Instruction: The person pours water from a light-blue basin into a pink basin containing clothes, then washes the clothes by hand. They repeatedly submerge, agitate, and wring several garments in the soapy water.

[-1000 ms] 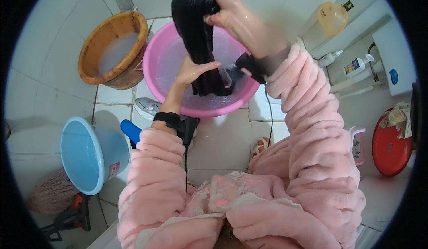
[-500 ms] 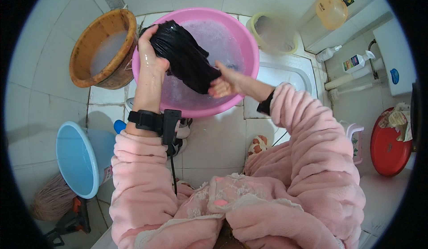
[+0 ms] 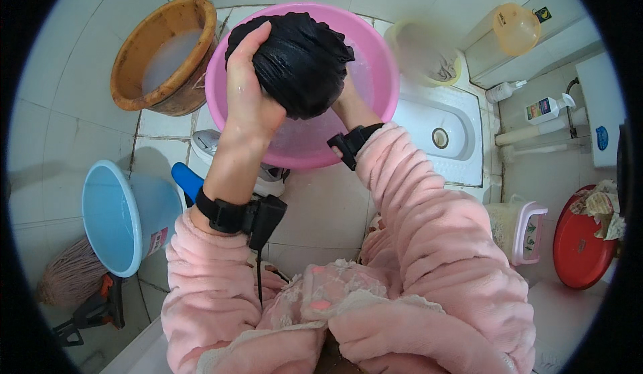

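Observation:
Above the pink basin (image 3: 387, 72) I hold up a wet black garment (image 3: 301, 59), bunched into a rounded bundle. My left hand (image 3: 249, 93) grips its left side, the thumb lying over the top and the fingers hidden underneath. From the right, my right hand (image 3: 347, 99) reaches in behind the bundle and supports it; its fingers are out of sight. Sudsy water (image 3: 360, 72) shows in the basin around the cloth. The garment's exact kind cannot be made out.
Left of the basin stands a wooden tub (image 3: 127, 93) with cloudy water. A pale blue bucket (image 3: 137, 227) is at lower left, by a mop (image 3: 74, 273). A squat toilet (image 3: 462, 133) lies at right, a yellowish bucket (image 3: 459, 72) behind it. Shoes (image 3: 271, 180) sit below the basin.
The garment, stretched between my hands before, is now gathered into a bundle and held higher. My right hand has moved from its lower end to behind it.

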